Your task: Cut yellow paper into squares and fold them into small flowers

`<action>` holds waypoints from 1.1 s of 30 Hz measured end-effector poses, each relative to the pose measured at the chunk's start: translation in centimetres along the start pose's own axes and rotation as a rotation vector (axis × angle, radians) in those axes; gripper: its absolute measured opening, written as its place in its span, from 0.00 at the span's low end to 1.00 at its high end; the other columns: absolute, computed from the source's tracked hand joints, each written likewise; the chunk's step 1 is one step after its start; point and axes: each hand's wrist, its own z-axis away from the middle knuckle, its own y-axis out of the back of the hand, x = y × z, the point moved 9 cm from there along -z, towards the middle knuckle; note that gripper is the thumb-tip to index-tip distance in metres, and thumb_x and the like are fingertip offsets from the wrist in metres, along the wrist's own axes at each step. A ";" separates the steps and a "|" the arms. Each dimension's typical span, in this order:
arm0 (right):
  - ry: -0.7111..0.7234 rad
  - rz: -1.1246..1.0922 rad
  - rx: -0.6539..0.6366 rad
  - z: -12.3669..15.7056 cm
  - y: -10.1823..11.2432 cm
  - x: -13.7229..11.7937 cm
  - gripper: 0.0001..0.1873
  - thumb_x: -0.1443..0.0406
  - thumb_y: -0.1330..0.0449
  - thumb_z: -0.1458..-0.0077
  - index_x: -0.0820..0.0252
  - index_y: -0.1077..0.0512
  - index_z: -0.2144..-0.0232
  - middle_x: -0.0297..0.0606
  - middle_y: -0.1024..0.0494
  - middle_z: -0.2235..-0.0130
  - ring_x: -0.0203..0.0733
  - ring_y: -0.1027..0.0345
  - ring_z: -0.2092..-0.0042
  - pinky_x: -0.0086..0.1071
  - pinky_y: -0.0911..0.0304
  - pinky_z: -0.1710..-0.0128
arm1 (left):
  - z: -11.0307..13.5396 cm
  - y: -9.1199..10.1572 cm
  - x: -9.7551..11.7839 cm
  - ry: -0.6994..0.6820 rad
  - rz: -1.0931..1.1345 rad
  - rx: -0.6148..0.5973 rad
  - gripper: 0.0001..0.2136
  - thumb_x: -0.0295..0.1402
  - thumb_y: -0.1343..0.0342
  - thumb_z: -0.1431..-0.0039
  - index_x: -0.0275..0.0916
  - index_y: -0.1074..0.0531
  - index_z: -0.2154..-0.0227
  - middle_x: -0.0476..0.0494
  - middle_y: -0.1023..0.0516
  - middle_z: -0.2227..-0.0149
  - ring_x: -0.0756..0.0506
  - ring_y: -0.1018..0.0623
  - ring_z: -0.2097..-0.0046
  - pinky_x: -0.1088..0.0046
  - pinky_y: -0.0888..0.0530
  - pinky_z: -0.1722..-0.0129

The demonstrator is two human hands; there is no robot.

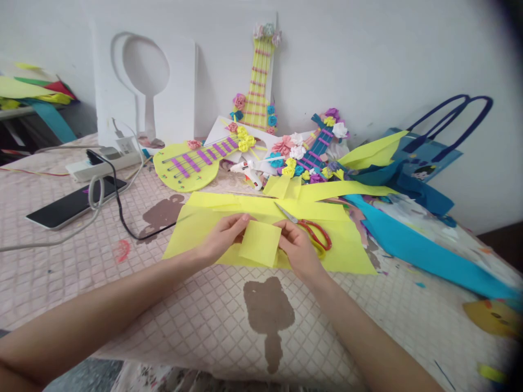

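Note:
Between my two hands is a small square of yellow crepe paper (260,243). My left hand (224,235) pinches its upper left corner between thumb and fingers. At the upper right edge my right hand (299,246) grips it, the fingers partly hidden behind the square. Beneath lies a large yellow crepe sheet (196,228) spread on the table. Scissors with red handles (318,231) rest on that sheet, just beyond my right hand, their blades pointing up and left.
Behind the sheet sit a white glue gun (250,173), a yellow paper guitar (186,166) and a blue guitar piece (318,147) among paper flowers. A blue crepe strip (420,253) runs along the right. A black phone (77,201), cables and a power strip (102,163) occupy the left.

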 end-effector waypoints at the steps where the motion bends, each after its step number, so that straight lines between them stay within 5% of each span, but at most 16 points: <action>1: -0.031 -0.038 0.007 0.0 0.0 0.2 0.08 0.65 0.35 0.57 0.55 0.30 0.72 0.29 0.27 0.72 0.35 0.36 0.71 0.29 0.41 0.69 | -0.1 0.1 0.1 -0.007 0.009 0.003 0.18 0.48 0.48 0.45 0.35 0.29 0.67 0.47 0.27 0.71 0.50 0.28 0.69 0.74 0.31 0.68; 6: -0.180 -0.236 0.036 0.1 0.0 1.3 0.11 0.65 0.32 0.62 0.56 0.29 0.73 0.28 0.27 0.74 0.33 0.36 0.72 0.28 0.40 0.70 | -0.4 0.1 0.4 -0.047 -0.022 -0.032 0.12 0.41 0.43 0.47 0.36 0.29 0.66 0.48 0.26 0.69 0.51 0.28 0.67 0.74 0.31 0.64; 10: -0.235 -0.333 0.053 0.0 0.1 2.0 0.12 0.64 0.32 0.62 0.57 0.29 0.73 0.28 0.26 0.73 0.33 0.35 0.73 0.28 0.39 0.70 | -0.5 0.2 0.8 -0.090 0.011 -0.051 0.15 0.44 0.49 0.43 0.36 0.29 0.66 0.45 0.26 0.67 0.49 0.27 0.66 0.73 0.30 0.64; 16: -0.224 -0.280 0.021 0.1 -0.3 1.8 0.12 0.64 0.31 0.63 0.57 0.30 0.74 0.28 0.26 0.74 0.32 0.35 0.74 0.27 0.41 0.72 | -0.3 0.3 1.2 -0.132 -0.108 -0.029 0.11 0.39 0.43 0.47 0.37 0.30 0.66 0.48 0.26 0.67 0.50 0.28 0.67 0.74 0.31 0.65; 33: -0.230 -0.309 0.047 0.2 -0.2 1.6 0.12 0.65 0.31 0.64 0.56 0.30 0.74 0.28 0.27 0.74 0.32 0.36 0.74 0.27 0.43 0.74 | -0.2 0.0 1.5 -0.125 -0.087 -0.062 0.08 0.34 0.45 0.46 0.37 0.30 0.65 0.48 0.25 0.66 0.50 0.27 0.65 0.73 0.30 0.63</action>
